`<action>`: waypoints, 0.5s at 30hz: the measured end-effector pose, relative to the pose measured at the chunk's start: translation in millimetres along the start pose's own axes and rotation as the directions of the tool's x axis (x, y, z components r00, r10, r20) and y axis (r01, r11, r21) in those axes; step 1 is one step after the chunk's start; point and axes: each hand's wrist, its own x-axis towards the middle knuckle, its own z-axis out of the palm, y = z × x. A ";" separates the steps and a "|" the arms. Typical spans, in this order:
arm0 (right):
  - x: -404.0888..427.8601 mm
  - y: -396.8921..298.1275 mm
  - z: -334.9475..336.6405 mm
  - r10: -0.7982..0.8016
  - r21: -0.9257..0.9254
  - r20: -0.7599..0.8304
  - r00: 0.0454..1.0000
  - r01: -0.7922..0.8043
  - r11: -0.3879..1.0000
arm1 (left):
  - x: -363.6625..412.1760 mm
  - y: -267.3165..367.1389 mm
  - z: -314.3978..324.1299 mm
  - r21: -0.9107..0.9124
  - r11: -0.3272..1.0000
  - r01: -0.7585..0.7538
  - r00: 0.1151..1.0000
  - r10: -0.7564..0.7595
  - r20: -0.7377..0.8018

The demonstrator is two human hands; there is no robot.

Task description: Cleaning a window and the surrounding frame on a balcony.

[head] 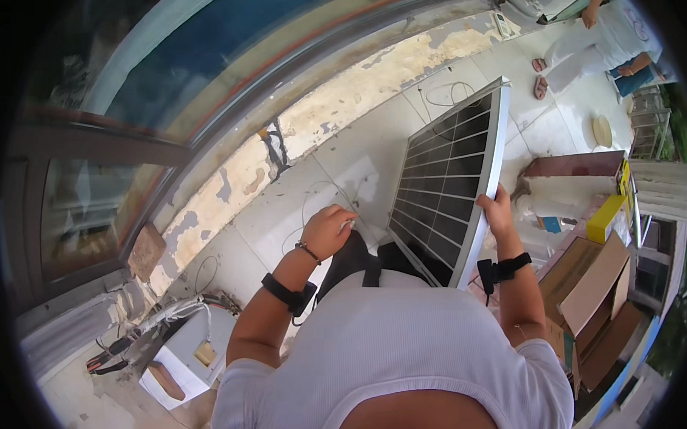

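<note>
A solar panel (441,180) with dark cells and an aluminium frame stands tilted on edge in front of me, close against my legs. My right hand (496,212) grips the outer side of its frame, thumb over the cell face. To the left of the panel, my left hand (328,231) is held apart from it with the fingers curled. A small pale bit shows at those fingertips; what it is, and whether it is held, cannot be made out. Below that hand a thin wire (324,184) lies looped on the tiled floor (270,228).
A low wall with peeling paint (340,112) runs along the left under a window. A white box (184,356) with cables stands at lower left. On my right are open cardboard boxes (595,285) and a yellow box (604,218). Another person (593,47) is at upper right.
</note>
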 end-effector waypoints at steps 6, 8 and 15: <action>-11.7 -25.5 -10.5 -0.087 0.042 0.021 0.996 0.086 0.995 | 9.1 -2.9 -8.9 0.033 0.998 -0.045 0.998 0.047 -0.051; -20.9 -34.5 -15.4 -0.101 0.007 0.030 0.994 0.101 0.995 | 10.9 -6.8 -12.5 0.071 0.996 -0.059 0.996 0.063 -0.061; -58.9 -64.3 -43.5 -0.134 -0.221 0.201 0.970 0.178 0.959 | 20.7 -1.9 -37.4 0.214 0.959 -0.185 0.956 0.226 -0.185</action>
